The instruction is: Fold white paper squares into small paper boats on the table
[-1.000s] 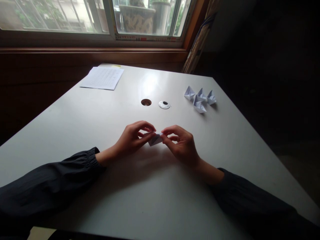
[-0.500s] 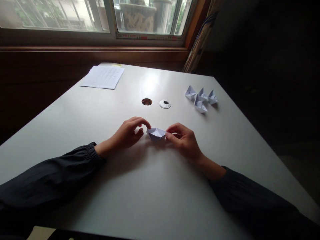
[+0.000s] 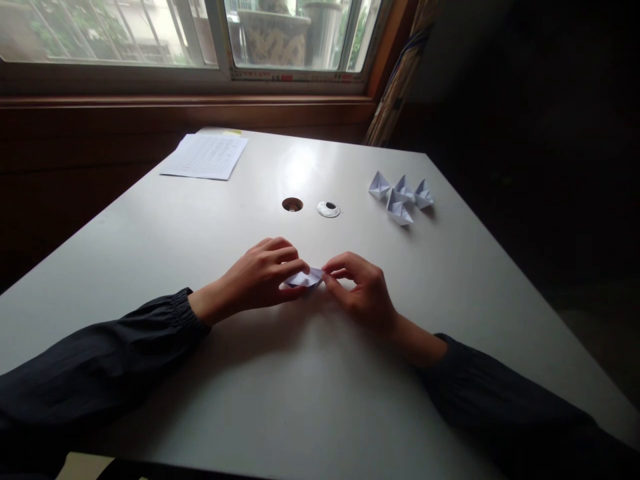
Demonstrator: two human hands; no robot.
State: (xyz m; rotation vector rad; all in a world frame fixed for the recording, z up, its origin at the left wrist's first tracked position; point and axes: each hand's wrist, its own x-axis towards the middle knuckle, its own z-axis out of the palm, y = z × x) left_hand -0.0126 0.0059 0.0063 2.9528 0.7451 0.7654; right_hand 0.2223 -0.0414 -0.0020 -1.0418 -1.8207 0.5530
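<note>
Between my two hands, over the middle of the white table, is a small folded white paper boat [image 3: 311, 276]. My left hand [image 3: 267, 273] has its thumb and fingers around the boat's left part and hides some of it. At the boat's right tip, my right hand [image 3: 363, 287] pinches the paper between thumb and forefinger. Several finished-looking paper boats [image 3: 400, 208] stand in a loose group at the back right, apart from both hands.
A round hole [image 3: 293, 205] is cut in the white table [image 3: 310, 400], with a silvery round cover [image 3: 329, 209] lying beside it. Written paper sheets [image 3: 205, 157] lie at the far left. Beyond the table's back edge are a window [image 3: 295, 40] and a tied curtain [image 3: 400, 80].
My left hand has moved right and closed its fingers and thumb around the boat's left part. The boat has shifted slightly left and nearer me, with my right hand still on its tip.
</note>
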